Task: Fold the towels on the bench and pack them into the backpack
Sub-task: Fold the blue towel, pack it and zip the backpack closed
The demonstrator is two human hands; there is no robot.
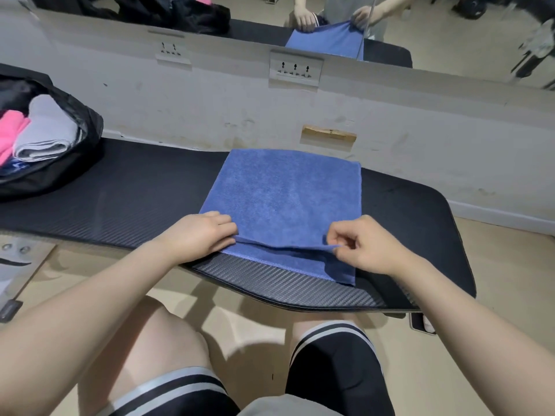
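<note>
A blue towel (279,199) lay spread on the black surface (144,187), already doubled at least once, its near hem close to the front edge. Both hands worked that near edge. The left hand (198,235) was closed on the upper layer at the towel's near left corner, fingers curled over the cloth. The right hand (365,244) pinched the same layer toward the near right corner between thumb and forefinger, the other fingers tucked in. Between the two grips the top layer rose slightly off the one beneath, so the edge looked ready to be lifted and carried toward the wall for another fold.

At the far left end of the surface the backpack (84,121) stood unzipped and well apart from the blue towel. Inside it sat a folded grey towel (45,130) with a pink towel (9,130) just beside it, touching; something dark blue showed below them, but what it was could not be told.

By this evidence, the task was well along: at least two towels were folded and packed, and no other loose towel showed on the surface. What remained, it seemed, was to finish folding the blue towel, carry it left to the backpack and set it in with the others. Whether the bag then needed zipping is not stated in the task.
</note>
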